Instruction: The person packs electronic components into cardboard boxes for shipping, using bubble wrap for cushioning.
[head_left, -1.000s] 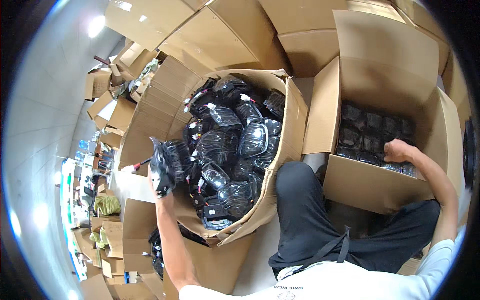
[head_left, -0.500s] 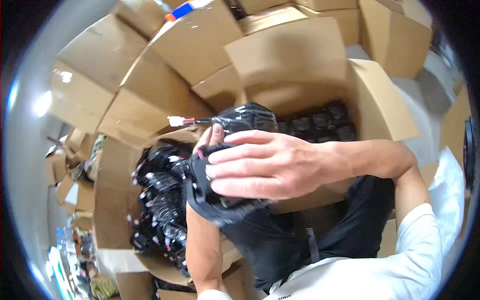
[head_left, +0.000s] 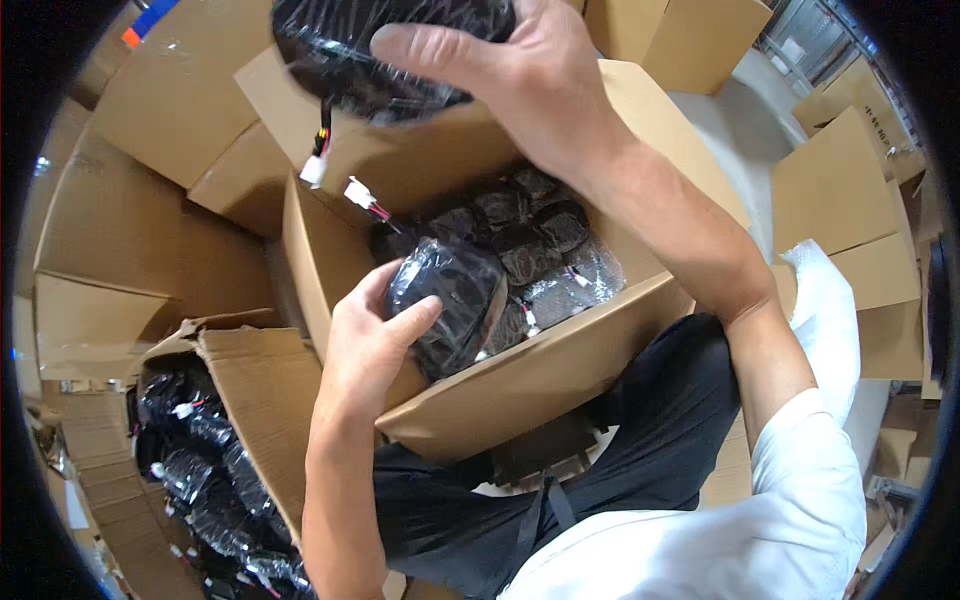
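My left hand (head_left: 365, 340) grips a black part wrapped in clear film (head_left: 450, 305) over the opening of a cardboard box (head_left: 530, 370). A short cable with a white connector (head_left: 358, 192) sticks up from that part. Higher up, at the top of the view, my right hand (head_left: 540, 80) holds a second film-wrapped black part (head_left: 390, 60), its thumb across the film. From this one a cable with a white connector (head_left: 314, 170) hangs down. Its top is cut off by the view's edge. Under my hands, several similar black parts (head_left: 500, 205) lie in rows inside the box.
Bubble wrap (head_left: 590, 295) lies in the box beside the rows. At lower left, another carton (head_left: 265, 400) holds a heap of film-wrapped black parts (head_left: 215, 500). Tall cardboard boxes (head_left: 110, 240) stand along the left and back. White wrapping sheet (head_left: 825, 310) sits at my right.
My hands have moved apart, each with a black part. The right has gone up and away, the left over the box. The view has shifted, showing more of the box's inside.
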